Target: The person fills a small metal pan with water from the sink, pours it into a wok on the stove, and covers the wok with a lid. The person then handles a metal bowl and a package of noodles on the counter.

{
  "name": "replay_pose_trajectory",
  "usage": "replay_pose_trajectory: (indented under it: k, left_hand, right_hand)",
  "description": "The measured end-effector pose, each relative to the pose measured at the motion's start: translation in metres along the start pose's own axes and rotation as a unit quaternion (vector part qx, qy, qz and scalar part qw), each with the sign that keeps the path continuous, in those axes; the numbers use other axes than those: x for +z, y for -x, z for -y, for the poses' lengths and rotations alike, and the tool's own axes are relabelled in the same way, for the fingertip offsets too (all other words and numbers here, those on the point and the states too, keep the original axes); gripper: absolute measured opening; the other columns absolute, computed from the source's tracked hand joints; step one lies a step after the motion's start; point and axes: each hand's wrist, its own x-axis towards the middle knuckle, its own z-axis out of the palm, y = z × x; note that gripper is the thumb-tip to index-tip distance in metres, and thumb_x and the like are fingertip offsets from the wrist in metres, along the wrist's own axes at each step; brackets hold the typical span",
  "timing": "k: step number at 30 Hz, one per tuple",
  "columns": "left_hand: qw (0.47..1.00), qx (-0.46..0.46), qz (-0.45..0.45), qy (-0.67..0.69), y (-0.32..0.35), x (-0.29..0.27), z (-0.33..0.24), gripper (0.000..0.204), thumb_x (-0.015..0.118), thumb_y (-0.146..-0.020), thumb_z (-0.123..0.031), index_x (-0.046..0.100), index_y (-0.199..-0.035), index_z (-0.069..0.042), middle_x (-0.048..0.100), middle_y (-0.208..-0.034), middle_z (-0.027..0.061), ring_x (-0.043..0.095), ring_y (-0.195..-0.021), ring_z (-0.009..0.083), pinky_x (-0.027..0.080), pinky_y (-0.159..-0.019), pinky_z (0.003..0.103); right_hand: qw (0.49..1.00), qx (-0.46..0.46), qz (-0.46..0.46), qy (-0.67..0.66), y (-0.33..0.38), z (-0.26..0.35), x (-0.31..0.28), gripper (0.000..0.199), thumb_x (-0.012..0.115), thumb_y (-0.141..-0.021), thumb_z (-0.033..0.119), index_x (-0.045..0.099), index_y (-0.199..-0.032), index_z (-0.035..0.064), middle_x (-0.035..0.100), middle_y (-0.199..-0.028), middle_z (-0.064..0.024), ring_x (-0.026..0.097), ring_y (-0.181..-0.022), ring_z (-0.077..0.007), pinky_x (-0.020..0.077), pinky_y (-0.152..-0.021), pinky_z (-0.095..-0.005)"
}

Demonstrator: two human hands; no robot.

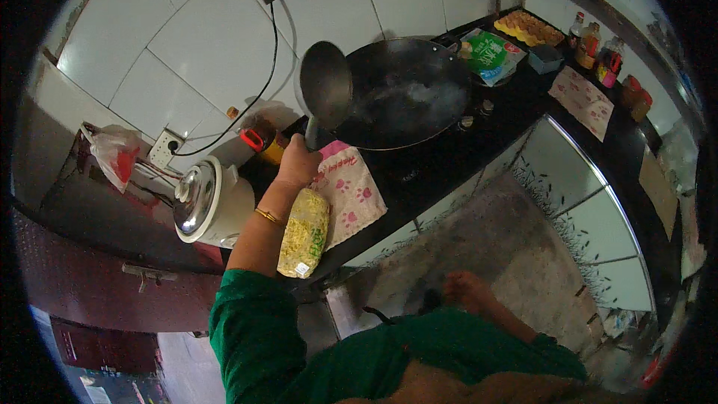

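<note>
By the rice cooker at the tabletop's left end, her left hand is clenched on the ladle handle, bowl raised over the wok's left rim. She'd do well to keep that bowl level above the wok. The right hand hangs down, its grip unclear.

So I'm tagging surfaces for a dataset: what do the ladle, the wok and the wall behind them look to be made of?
The ladle, held up in the left hand, looks like bare metal: grey, with a dull sheen on its bowl. The wok seems to be dark metal, near black with faint gloss, possibly seasoned steel or iron. The wall looks like glazed white ceramic tile, going by its grout lines and soft reflections.
</note>
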Motion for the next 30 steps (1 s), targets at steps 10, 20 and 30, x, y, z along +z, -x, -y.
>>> replay_pose_trajectory:
  k: [10,20,30]
  left_hand:
    - [0.972,-0.065,0.013,0.225,0.072,0.000,0.005,0.030,0.062,-0.076,-0.007,0.045,-0.099,0.000,0.054,-0.070,0.0103,0.052,-0.054,0.0191,0.041,-0.047,0.033]
    - [0.799,-0.192,0.026,0.569,0.367,-0.104,0.079,0.015,0.052,-0.080,-0.009,0.046,-0.090,0.001,0.050,-0.063,0.0084,0.048,-0.043,0.0160,0.040,-0.040,0.028]
    - [0.649,-0.310,-0.232,0.654,0.949,-0.182,0.169,0.031,0.053,-0.081,-0.006,0.044,-0.109,0.002,0.050,-0.078,0.0075,0.047,-0.049,0.0135,0.039,-0.044,0.027]
  right_hand:
    - [0.992,0.086,-0.043,-0.078,-0.019,-0.028,0.033,0.027,0.059,-0.083,0.020,0.055,-0.106,0.0056,0.061,-0.088,-0.0088,0.060,-0.078,-0.0215,0.0490,-0.067,-0.0342]
    - [0.991,0.107,0.075,0.043,0.031,-0.121,0.124,0.024,0.055,-0.084,0.015,0.055,-0.106,0.0044,0.061,-0.091,-0.0094,0.060,-0.080,-0.0198,0.0485,-0.071,-0.0333]
    - [0.953,0.182,0.175,0.166,0.212,-0.392,0.312,0.026,0.052,-0.084,0.013,0.052,-0.108,0.0020,0.061,-0.092,-0.0118,0.060,-0.080,-0.0216,0.0485,-0.071,-0.0336]
